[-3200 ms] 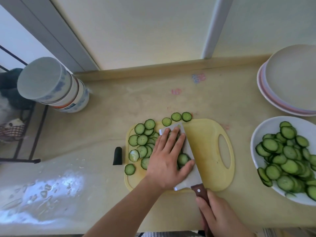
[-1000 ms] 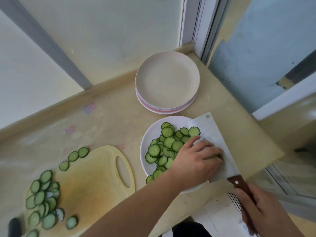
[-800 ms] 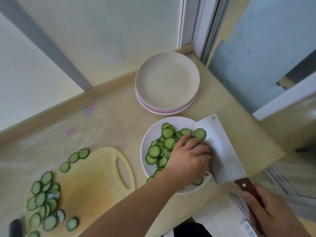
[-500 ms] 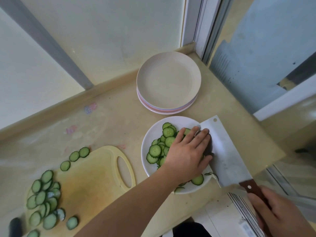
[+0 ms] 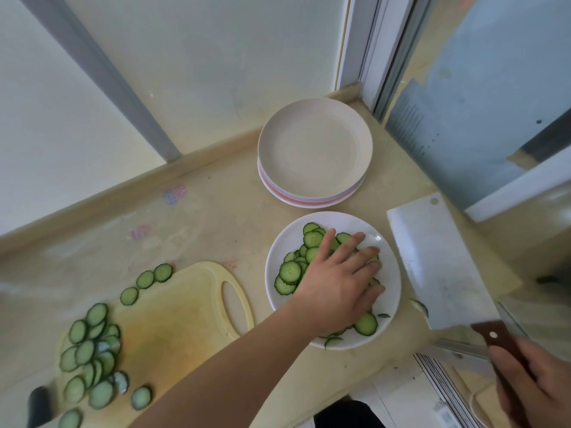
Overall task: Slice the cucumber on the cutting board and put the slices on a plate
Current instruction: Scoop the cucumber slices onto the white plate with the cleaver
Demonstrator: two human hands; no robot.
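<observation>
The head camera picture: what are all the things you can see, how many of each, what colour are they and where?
white plate: one, white, on the counter right of the board, holding cucumber slices
slices on the plate: many, green, heaped under the left hand
cutting board: one, pale yellow, lower left
slices on the board: about twenty, green, mostly at its left end
cucumber end: one, dark, at the board's left edge
stacked plates: several, beige on top, pink rims below, behind the white plate
cleaver: one, steel blade, brown handle, right of the white plate
left hand: flat on the plate's slices
right hand: grips the cleaver handle
</observation>
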